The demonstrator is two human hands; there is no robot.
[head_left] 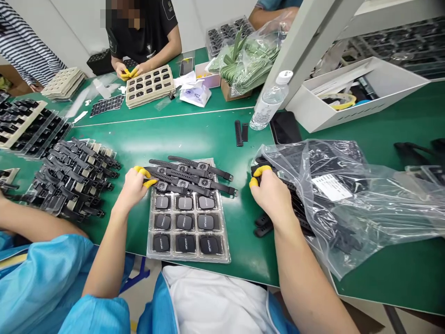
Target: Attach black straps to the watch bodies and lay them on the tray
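My left hand (135,186), with yellow finger cots, is closed in a pinch at the left ends of several smartwatches (182,184) with black straps. They lie face down across the top rows of a clear plastic tray (150,253). Lower in that tray, square black watch bodies (185,222) sit one to a compartment, without straps. To the right, my right hand (273,192), also in yellow finger cots, has its fingers closed at black watch straps (264,225) by the mouth of a clear plastic bag (375,208). My palm hides part of those straps.
Strapped watches (71,178) are heaped on trays at left, beside a co-worker's arm (38,215). Two loose straps (238,133), a water bottle (271,102), a phone (285,127) and a white bin (365,93) stand beyond. Across the table a person (146,41) handles a beige tray (150,87).
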